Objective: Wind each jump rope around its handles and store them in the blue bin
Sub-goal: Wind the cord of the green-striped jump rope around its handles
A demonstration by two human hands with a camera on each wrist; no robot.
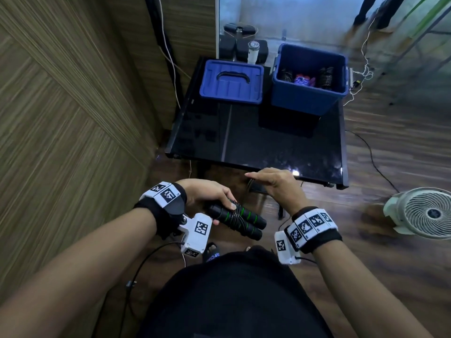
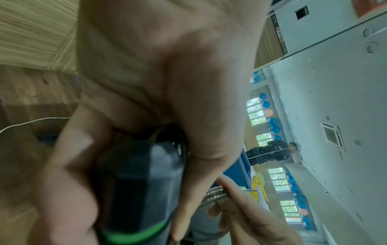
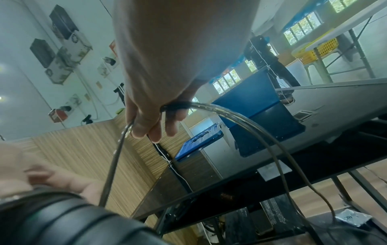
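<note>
A black glossy table stands on a wood-pattern floor, its left edge close to a panelled wall. On its far right part stands the open blue bin, with wound ropes inside. On its far left part, just beside the bin, lies the blue lid, flat, handle up. On the floor to the right stands a white fan, and thin cables trail there.

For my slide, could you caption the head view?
Left hand grips paired handles while right hand winds cord.
</note>
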